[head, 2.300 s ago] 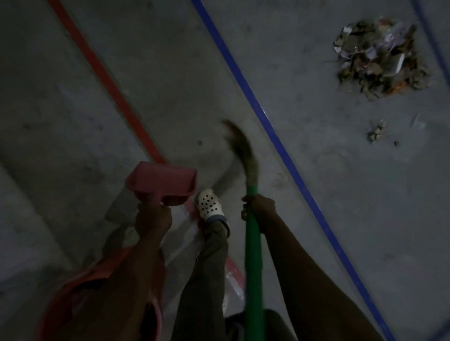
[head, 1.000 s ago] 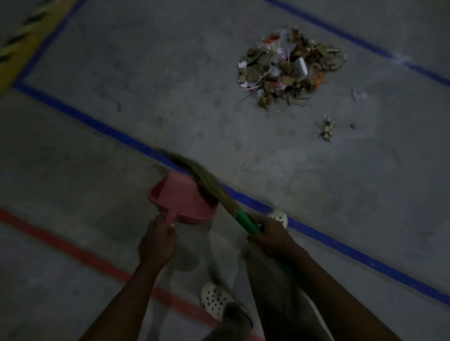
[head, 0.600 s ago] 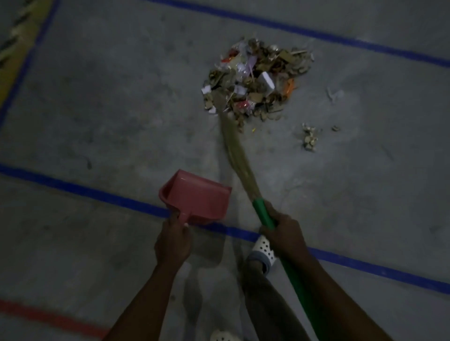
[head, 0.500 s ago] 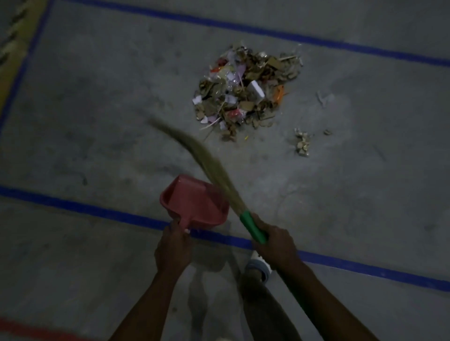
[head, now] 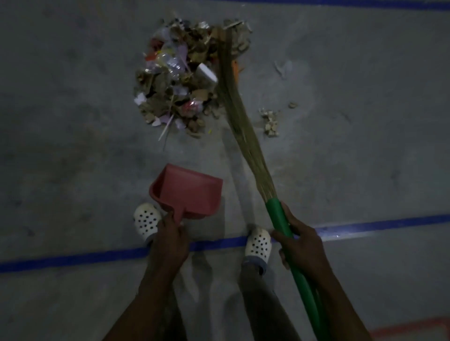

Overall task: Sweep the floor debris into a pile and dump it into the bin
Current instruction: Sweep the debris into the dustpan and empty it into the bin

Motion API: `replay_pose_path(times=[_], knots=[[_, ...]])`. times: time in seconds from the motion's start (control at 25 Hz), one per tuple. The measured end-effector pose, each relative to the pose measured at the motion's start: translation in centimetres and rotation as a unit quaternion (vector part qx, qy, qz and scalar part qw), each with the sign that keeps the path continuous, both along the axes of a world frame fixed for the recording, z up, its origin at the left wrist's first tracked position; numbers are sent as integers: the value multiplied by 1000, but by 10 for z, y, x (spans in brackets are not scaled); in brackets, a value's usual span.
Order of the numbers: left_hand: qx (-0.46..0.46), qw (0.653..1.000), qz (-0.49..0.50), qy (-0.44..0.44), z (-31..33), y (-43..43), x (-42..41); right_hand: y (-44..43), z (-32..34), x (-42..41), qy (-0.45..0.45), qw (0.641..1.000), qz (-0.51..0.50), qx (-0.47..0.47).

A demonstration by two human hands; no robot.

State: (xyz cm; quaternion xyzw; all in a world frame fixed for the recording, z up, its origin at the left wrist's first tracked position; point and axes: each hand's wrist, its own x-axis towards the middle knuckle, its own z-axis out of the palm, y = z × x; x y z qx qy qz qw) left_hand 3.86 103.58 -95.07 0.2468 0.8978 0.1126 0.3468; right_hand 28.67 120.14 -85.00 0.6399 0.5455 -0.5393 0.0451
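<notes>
A pile of debris (head: 179, 80), made of dry leaves, paper scraps and plastic bits, lies on the grey floor ahead of me. My right hand (head: 298, 243) grips the green handle of a straw broom (head: 239, 116), whose bristles reach along the pile's right side to its far edge. My left hand (head: 170, 239) holds a red dustpan (head: 188, 192) by its handle, just above the floor, short of the pile with its mouth toward it. A small clump of scraps (head: 270, 121) lies apart, right of the broom. No bin is in view.
My two feet in white perforated clogs (head: 146, 220) (head: 258, 244) stand at a blue floor line (head: 73, 259) that runs across the view. A second blue line (head: 365, 3) crosses the far top. A red line (head: 411, 332) shows at the bottom right. The light is dim.
I have stepped closer to the pile, which now looks larger. The broom swung from left of the pile over to its right side. The dustpan stays in my left hand.
</notes>
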Motion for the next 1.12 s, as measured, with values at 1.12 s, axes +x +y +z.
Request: replay_pose_path(times=[1.12], knots=[[83,976,-201,-15,-43,192,-4,207,-179,-5,-161,928,-337,-2]])
